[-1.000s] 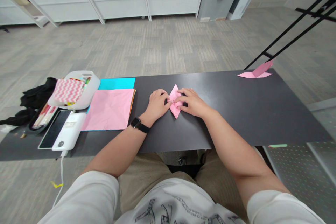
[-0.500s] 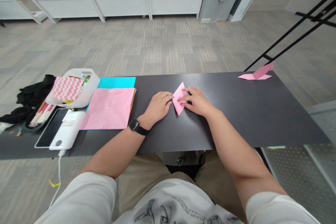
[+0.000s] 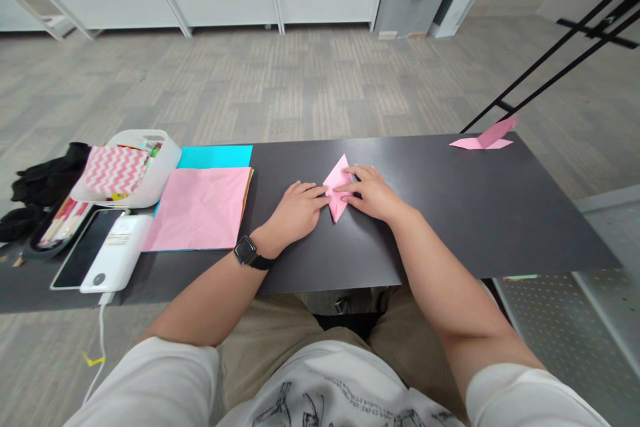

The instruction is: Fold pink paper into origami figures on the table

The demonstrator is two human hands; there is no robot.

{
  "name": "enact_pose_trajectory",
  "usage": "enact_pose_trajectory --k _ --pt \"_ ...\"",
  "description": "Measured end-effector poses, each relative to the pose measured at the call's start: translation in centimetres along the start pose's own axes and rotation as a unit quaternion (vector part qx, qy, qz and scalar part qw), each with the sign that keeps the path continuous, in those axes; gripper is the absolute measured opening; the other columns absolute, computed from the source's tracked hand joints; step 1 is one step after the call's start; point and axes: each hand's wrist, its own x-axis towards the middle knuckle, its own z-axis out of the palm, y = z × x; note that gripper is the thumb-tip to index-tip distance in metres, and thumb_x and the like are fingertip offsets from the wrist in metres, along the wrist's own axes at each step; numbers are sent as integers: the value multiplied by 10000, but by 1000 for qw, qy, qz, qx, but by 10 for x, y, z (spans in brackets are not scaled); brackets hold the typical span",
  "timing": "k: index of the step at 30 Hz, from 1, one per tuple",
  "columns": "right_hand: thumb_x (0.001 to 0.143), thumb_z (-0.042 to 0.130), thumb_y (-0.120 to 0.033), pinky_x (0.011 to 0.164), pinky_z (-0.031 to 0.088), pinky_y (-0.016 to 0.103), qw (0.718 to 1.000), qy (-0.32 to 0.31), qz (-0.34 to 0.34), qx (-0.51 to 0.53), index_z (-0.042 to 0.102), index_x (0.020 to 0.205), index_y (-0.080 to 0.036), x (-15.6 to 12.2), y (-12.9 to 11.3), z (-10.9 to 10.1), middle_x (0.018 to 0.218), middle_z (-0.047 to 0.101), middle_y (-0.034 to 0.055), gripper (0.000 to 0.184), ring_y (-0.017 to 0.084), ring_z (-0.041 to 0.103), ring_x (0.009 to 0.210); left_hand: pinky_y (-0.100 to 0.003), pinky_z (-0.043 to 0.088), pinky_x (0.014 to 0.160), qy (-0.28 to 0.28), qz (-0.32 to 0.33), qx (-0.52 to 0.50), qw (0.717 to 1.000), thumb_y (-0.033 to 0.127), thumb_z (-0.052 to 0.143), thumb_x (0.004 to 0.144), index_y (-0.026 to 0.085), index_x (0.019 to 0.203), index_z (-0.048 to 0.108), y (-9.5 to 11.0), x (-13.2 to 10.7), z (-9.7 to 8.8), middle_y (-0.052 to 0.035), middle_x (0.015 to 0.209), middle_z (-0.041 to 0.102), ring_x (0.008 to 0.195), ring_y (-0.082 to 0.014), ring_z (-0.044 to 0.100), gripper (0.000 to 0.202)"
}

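Observation:
A small pink folded paper (image 3: pixel 336 181), kite-shaped with points at top and bottom, lies flat on the dark table (image 3: pixel 450 213). My left hand (image 3: pixel 295 210), a black watch on its wrist, rests flat beside the paper with its fingertips touching the left edge. My right hand (image 3: pixel 373 192) lies over the paper's right side, fingers stretched out and pressing it down. Neither hand lifts the paper.
A stack of coloured sheets with pink on top (image 3: pixel 200 208) and a cyan sheet (image 3: pixel 215 156) lie to the left. Further left are a white basket (image 3: pixel 150 177), a phone (image 3: pixel 83 253), a white power bank (image 3: pixel 116 252) and a pencil case (image 3: pixel 55 223). Another folded pink paper (image 3: pixel 483 139) sits at the far right corner.
The left hand has slid off the paper's middle to its left edge and flattened. The right fingers have stretched out over the fold. The paper now lies slightly tilted.

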Motion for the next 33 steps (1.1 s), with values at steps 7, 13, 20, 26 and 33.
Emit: enact_pose_trajectory --k 7,13,20,26,33 --pt "989 758 -305 1273 280 754 1000 -8 -2 4 797 1295 -441 0 0 -1 1584 567 54 337 377 443 1539 -627 371 1281 -59 24 31 998 105 505 978 344 1366 761 11 -5 -16 -3 1555 658 1422 -303 586 523" --pt "997 748 -301 1280 274 748 1000 -10 -2 7 798 1290 -446 0 -1 -3 1593 563 49 330 364 450 1535 -613 368 1272 -75 44 40 995 92 538 956 373 1322 772 14 -9 -18 22 1519 688 1374 -287 618 518" --pt "985 765 -294 1267 280 755 1000 -6 -1 9 799 1282 -452 0 3 1 1582 569 48 338 370 450 1534 -617 368 1257 -94 72 52 992 95 531 967 327 1342 761 21 -15 -24 -2 1496 705 1318 -292 639 497" --pt "988 763 -304 1269 272 758 1000 -7 -2 8 792 1289 -467 0 5 3 1577 568 37 344 360 449 1532 -584 398 1236 -83 82 22 993 119 554 967 289 1201 821 27 -18 -24 -7 1305 804 1151 -266 699 393" --pt "992 756 -311 1269 285 756 1000 -10 -2 10 793 1293 -459 1 3 1 1588 563 50 337 363 469 1521 -498 490 1135 -24 63 8 998 118 536 973 239 1160 824 28 -11 -20 -33 1241 818 1113 -260 708 364"
